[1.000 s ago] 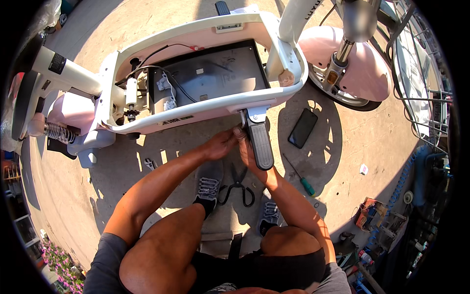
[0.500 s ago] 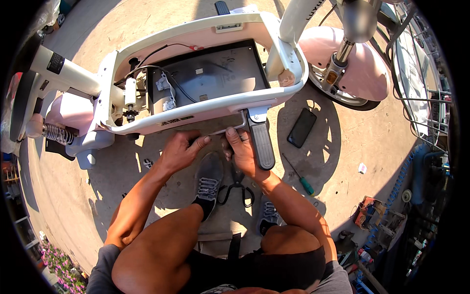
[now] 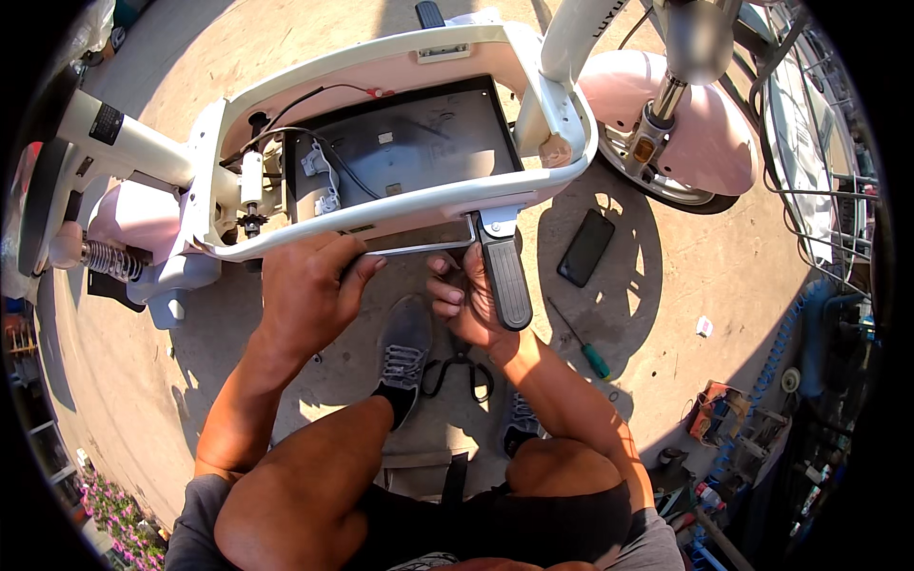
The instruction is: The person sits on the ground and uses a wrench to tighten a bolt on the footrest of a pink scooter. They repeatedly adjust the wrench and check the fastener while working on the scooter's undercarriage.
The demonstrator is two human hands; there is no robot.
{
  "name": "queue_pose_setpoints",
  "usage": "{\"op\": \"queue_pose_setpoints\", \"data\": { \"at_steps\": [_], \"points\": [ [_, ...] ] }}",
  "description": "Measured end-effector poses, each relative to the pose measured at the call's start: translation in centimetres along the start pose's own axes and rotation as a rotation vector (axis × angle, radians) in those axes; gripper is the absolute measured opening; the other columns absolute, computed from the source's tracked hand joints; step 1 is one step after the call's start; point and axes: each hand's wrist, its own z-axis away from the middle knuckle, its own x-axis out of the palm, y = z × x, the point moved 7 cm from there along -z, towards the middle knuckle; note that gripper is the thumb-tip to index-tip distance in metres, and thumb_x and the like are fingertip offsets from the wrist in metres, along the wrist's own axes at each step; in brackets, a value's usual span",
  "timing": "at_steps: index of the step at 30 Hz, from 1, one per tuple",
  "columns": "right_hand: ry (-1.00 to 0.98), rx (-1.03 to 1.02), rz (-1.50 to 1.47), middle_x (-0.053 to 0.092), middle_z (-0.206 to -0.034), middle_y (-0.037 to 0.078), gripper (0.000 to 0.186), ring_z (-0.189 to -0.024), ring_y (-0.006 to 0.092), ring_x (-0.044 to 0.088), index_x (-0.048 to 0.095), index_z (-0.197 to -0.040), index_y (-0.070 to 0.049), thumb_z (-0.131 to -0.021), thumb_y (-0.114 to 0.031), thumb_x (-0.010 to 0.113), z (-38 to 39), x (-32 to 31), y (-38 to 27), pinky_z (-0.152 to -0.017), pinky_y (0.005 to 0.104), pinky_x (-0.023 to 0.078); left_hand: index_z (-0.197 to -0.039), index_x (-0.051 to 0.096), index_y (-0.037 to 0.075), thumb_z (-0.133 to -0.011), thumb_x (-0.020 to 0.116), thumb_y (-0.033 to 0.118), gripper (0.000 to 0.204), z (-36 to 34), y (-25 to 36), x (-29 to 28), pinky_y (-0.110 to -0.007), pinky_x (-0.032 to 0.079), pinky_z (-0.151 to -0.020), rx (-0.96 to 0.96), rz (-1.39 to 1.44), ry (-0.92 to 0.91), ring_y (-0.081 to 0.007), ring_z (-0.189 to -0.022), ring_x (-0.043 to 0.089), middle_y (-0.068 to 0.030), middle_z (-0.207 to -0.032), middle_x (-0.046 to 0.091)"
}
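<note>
The long arm of a silver hex key lies roughly level, its bent end at the bracket of a black ribbed foot peg. My left hand is closed round the key's far-left end, beside the lower edge of a pink-and-white scooter frame. Partly behind the foot peg, my right hand has its thumb up against the key's bend. Its other fingers are curled just below the key. How the short end sits in the bracket is hard to make out.
A black phone and a green-handled screwdriver lie on the concrete at right. Black-handled scissors rest between my shoes. The scooter's front wheel stands at far right, near a wire rack. Tools crowd the lower right.
My left hand has moved left and up toward the frame, gripping the key's end. The right hand has shifted slightly from the key's arm toward its bend.
</note>
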Motion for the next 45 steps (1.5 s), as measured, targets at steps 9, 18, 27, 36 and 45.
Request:
{"op": "queue_pose_setpoints", "data": {
  "at_steps": [9, 18, 27, 36, 45],
  "points": [
    [-0.179, 0.033, -0.16, 0.057, -0.106, 0.005, 0.034, -0.081, 0.0144, 0.049, 0.06, -0.119, -0.016, -0.092, -0.036, 0.065, -0.1, 0.1, 0.3, -0.064, 0.0272, 0.045, -0.072, 0.061, 0.003, -0.08, 0.072, 0.012, 0.016, 0.5, -1.0, 0.9, -0.038, 0.037, -0.049, 0.026, 0.074, -0.05, -0.0295, -0.05, 0.051, -0.012, -0.057, 0.052],
    [-0.038, -0.068, -0.008, 0.058, -0.116, 0.005, 0.036, -0.086, 0.0161, 0.053, 0.06, -0.12, -0.016, -0.088, -0.031, 0.071, 0.5, -0.9, -0.5, -0.064, 0.0277, 0.046, -0.08, 0.059, 0.002, -0.087, 0.067, 0.014, 0.016, 3.8, -4.9, 8.1, -0.039, 0.041, -0.053, -0.137, 0.373, -0.159, -0.0327, -0.059, 0.054, -0.0137, -0.066, 0.055],
    [-0.016, -0.128, 0.099, 0.06, -0.117, 0.009, 0.035, -0.094, 0.0195, 0.061, 0.06, -0.116, -0.009, -0.089, -0.026, 0.071, 0.2, -1.6, -1.6, -0.072, 0.0319, 0.053, -0.088, 0.062, 0.0, -0.092, 0.062, 0.011, 0.011, 4.6, -5.6, 12.8, -0.031, 0.041, -0.059, -0.17, 0.555, -0.156, -0.0169, -0.064, 0.05, -0.0105, -0.07, 0.055],
    [0.042, -0.157, 0.141, 0.06, -0.109, 0.01, 0.031, -0.09, 0.0191, 0.06, 0.059, -0.112, -0.006, -0.089, -0.024, 0.071, 0.1, -2.7, -1.8, -0.077, 0.033, 0.054, -0.092, 0.064, 0.001, -0.094, 0.059, 0.012, 0.012, 5.0, -5.9, 15.4, -0.031, 0.046, -0.064, -0.242, 0.621, -0.237, -0.0153, -0.067, 0.056, -0.0095, -0.073, 0.062],
    [0.081, -0.265, 0.282, 0.06, -0.1, 0.008, 0.033, -0.081, 0.0159, 0.055, 0.059, -0.112, -0.002, -0.091, -0.025, 0.069, 0.1, -2.5, -2.6, -0.08, 0.0337, 0.05, -0.103, 0.066, 0.004, -0.097, 0.056, 0.02, 0.02, 3.9, -4.9, 17.4, -0.038, 0.05, -0.073, -0.246, 0.659, -0.297, -0.0284, -0.077, 0.066, -0.0123, -0.084, 0.069]
  ]
}}
